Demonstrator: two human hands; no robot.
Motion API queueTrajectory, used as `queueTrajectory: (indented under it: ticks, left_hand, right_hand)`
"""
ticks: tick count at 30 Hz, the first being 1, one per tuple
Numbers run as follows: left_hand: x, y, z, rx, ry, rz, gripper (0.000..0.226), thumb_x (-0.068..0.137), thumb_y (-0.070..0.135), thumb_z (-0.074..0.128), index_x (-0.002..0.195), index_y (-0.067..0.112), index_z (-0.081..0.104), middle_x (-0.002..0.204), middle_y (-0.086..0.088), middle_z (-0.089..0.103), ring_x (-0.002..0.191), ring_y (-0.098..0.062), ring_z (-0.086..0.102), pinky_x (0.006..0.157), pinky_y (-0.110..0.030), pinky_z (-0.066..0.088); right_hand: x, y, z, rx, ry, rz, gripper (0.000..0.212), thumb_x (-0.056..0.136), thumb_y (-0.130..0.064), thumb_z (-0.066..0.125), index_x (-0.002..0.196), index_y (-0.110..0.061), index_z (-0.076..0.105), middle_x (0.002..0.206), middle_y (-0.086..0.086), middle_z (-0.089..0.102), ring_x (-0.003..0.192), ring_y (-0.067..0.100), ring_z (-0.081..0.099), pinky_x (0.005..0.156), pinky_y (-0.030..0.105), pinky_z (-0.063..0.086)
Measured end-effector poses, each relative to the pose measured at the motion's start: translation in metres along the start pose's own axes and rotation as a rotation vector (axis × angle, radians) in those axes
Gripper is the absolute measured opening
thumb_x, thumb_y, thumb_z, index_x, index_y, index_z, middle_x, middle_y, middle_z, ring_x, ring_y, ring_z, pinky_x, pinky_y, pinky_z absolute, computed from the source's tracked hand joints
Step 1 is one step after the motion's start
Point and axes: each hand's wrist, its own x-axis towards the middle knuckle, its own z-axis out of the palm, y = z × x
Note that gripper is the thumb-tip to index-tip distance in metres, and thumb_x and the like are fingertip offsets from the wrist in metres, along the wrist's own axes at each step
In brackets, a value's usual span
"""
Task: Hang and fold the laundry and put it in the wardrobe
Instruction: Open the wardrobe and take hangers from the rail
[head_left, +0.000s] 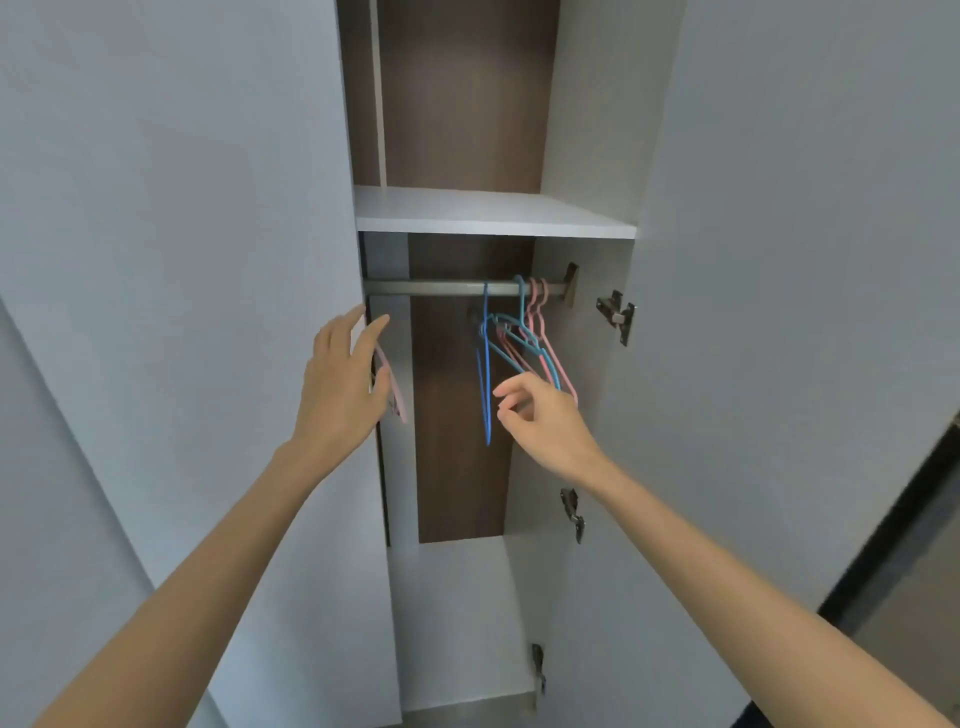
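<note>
Head view looks into an open wardrobe (467, 467) with a brown back panel, and its metal rail (441, 287) runs across just under a white shelf (488, 213). At the right end of the rail hangs a bunch of hangers (540, 343), teal and pink, their hooks crowded together and their shoulders slanting down to the right. Just left of that bunch on the rail hangs a single blue hanger (487, 374), turned nearly edge-on so that it shows as a narrow loop reaching well below the rail.

The left grip (343, 384) is raised below the left end of the rail, fingers straight and spread, released, with the fingertips close to the edge of the left door (182, 260). A pink hanger (397, 400) shows just behind this palm, below the rail and not hooked over it as far as can be seen. Whether the palm or thumb touches it cannot be told.

The right grip (540, 421) is below the right half of the rail, between the blue hanger and the lower ends of the bunch. Its fingers are loosely curled, the thumb and forefinger apart with nothing between them. The knuckles lie in front of the lowest bars of the bunch, and contact there is unclear.

Right of the rail, the right door (779, 260) stands swung open, with three metal hinges (617, 317) down its inner edge. Far below the rail is the pale wardrobe floor (452, 623).
</note>
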Motion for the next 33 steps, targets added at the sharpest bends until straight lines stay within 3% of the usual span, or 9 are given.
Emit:
queueTrajectory:
  ticks: [5,7,10,15,18,23,28,31,33]
  left_hand:
    - [0.039,-0.054,0.012,0.278,-0.056,-0.044,0.067,0.096,0.044,0.037,0.152,0.032,0.002,0.16,-0.002,-0.011,0.147,-0.033,-0.009,0.115,-0.059,0.004]
    - [0.05,-0.075,0.016,0.316,-0.048,-0.06,0.069,0.095,0.048,0.035,0.151,0.033,-0.002,0.159,-0.003,-0.017,0.145,-0.036,-0.015,0.113,-0.064,0.003]
    - [0.061,-0.095,0.022,0.399,-0.033,-0.029,0.075,0.091,0.054,0.039,0.15,0.034,-0.003,0.156,-0.005,-0.022,0.143,-0.041,-0.016,0.111,-0.068,0.004]
    - [0.065,-0.105,0.025,0.465,-0.023,0.015,0.075,0.086,0.064,0.022,0.15,0.032,0.001,0.155,-0.007,-0.018,0.143,-0.044,-0.012,0.108,-0.071,0.008]
    - [0.063,-0.106,0.022,0.49,-0.047,0.018,0.07,0.086,0.064,0.016,0.148,0.037,-0.003,0.154,-0.007,-0.022,0.143,-0.042,-0.015,0.11,-0.068,0.007]
    - [0.051,-0.106,0.005,0.499,-0.082,0.023,0.071,0.094,0.052,0.039,0.147,0.039,-0.006,0.155,-0.006,-0.022,0.144,-0.037,-0.017,0.112,-0.064,0.01]
    - [0.025,-0.093,-0.016,0.287,-0.048,0.014,0.071,0.092,0.04,0.052,0.15,0.036,0.011,0.16,-0.005,-0.01,0.146,-0.035,-0.013,0.108,-0.063,0.028]
    - [-0.004,-0.083,-0.031,0.063,-0.017,-0.025,0.07,0.094,0.035,0.053,0.15,0.04,0.011,0.159,0.007,-0.017,0.147,-0.026,-0.014,0.106,-0.044,0.039]
    - [-0.022,-0.078,-0.043,-0.042,-0.017,-0.043,0.068,0.095,0.037,0.049,0.149,0.044,0.009,0.158,0.014,-0.018,0.148,-0.019,-0.009,0.103,-0.029,0.031]
  right_hand:
    - [0.08,-0.007,0.064,0.119,-0.072,0.01,0.033,0.094,-0.013,0.058,0.126,-0.017,0.057,0.121,-0.003,0.06,0.087,0.0,0.057,0.066,0.002,0.042]
    - [0.109,-0.013,0.089,0.18,-0.098,0.002,0.04,0.095,-0.013,0.056,0.134,-0.017,0.051,0.132,-0.002,0.056,0.104,0.006,0.058,0.076,0.002,0.041]
    - [0.144,-0.026,0.121,0.259,-0.113,-0.025,0.048,0.095,-0.013,0.056,0.141,-0.019,0.044,0.14,-0.004,0.05,0.122,0.009,0.051,0.093,0.013,0.04]
    - [0.168,-0.038,0.156,0.373,-0.186,-0.08,0.039,0.095,-0.017,0.057,0.133,-0.019,0.049,0.108,-0.026,0.055,0.093,-0.021,0.054,0.07,-0.004,0.042]
    - [0.171,-0.037,0.163,0.449,-0.195,-0.055,0.03,0.094,-0.015,0.059,0.122,-0.022,0.05,0.097,-0.03,0.055,0.084,-0.025,0.055,0.06,-0.001,0.043]
    - [0.16,-0.044,0.153,0.434,-0.228,-0.058,0.031,0.096,-0.013,0.056,0.126,-0.015,0.05,0.099,-0.028,0.055,0.084,-0.025,0.056,0.061,-0.001,0.043]
    - [0.127,-0.056,0.138,0.366,-0.282,-0.097,0.026,0.094,-0.013,0.059,0.112,-0.029,0.047,0.097,-0.026,0.056,0.084,-0.018,0.057,0.066,-0.003,0.042]
    - [0.097,-0.064,0.128,0.396,-0.35,-0.116,0.033,0.089,-0.007,0.064,0.113,-0.026,0.05,0.101,-0.018,0.061,0.093,-0.005,0.062,0.075,0.005,0.048]
    - [0.077,-0.071,0.124,0.46,-0.416,-0.126,0.037,0.087,-0.002,0.065,0.117,-0.02,0.053,0.106,-0.009,0.064,0.1,0.004,0.064,0.084,0.014,0.053]
